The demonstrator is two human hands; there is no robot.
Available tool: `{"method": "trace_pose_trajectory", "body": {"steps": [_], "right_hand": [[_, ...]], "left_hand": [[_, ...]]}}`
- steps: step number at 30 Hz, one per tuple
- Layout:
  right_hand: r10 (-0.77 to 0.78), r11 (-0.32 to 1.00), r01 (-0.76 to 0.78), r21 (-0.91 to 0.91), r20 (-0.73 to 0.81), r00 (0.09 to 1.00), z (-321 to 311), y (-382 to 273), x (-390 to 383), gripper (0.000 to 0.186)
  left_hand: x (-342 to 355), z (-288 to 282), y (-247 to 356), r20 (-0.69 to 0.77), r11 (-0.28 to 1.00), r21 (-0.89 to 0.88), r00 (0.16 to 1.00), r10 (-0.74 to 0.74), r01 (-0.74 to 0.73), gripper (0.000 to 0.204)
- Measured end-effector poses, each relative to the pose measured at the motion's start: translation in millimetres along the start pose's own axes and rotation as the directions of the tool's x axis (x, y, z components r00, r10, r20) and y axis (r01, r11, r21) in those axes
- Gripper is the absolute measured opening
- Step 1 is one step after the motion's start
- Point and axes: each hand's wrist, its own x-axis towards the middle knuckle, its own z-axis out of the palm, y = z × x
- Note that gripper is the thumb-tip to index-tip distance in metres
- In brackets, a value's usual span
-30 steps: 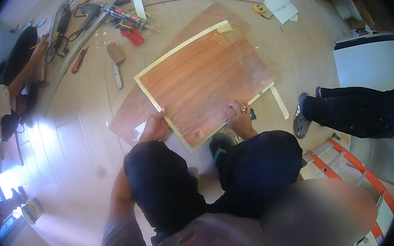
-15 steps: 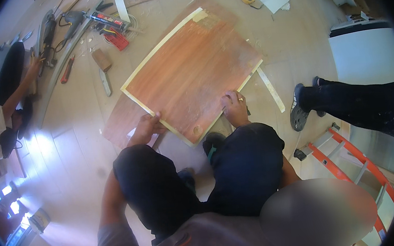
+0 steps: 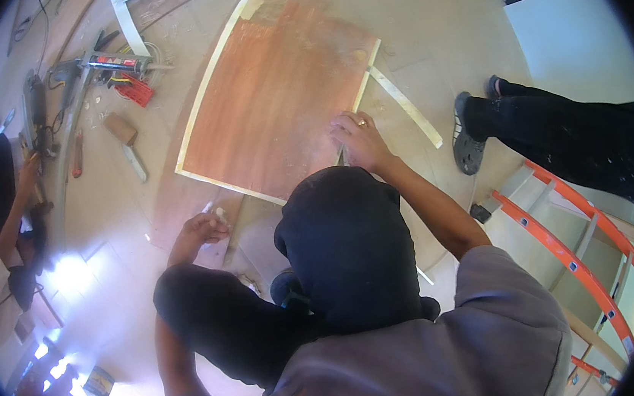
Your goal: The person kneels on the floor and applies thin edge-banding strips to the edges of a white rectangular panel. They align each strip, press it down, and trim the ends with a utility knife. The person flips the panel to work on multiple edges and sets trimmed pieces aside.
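Reddish-brown wood panel (image 3: 277,99) with a pale border is lying flat, upper middle of the frame, just past your knees. Your right hand (image 3: 358,140) is on its right edge, fingers curled, but I can't tell if it's really gripping. Your left hand (image 3: 200,232) is off the panel, left of centre, fingers bent next to some white bits, can't tell if you're holding those. Loose pale strip (image 3: 407,105) sits right of the panel, orange ladder (image 3: 567,259) lower right.

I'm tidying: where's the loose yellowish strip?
In the head view, the yellowish strip lies right of centre, between the wooden panel and a grey shoe.
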Motion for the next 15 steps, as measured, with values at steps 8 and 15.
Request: {"method": "trace_pose_trajectory", "body": {"steps": [8,15], "right_hand": [[0.148,0.949,-0.068,0.308,-0.244,0.958,10,-14,188,0.041],[0.299,0.953,-0.300,0.036,0.032,0.954,61,-40,263,0.065]], "left_hand": [[-43,-28,-28,-0.321,0.998,-0.019,0.945,-0.064,0.061,0.044],[-191,-10,-63,-0.558,0.972,-0.160,0.796,-0.235,0.175,0.041]]}}
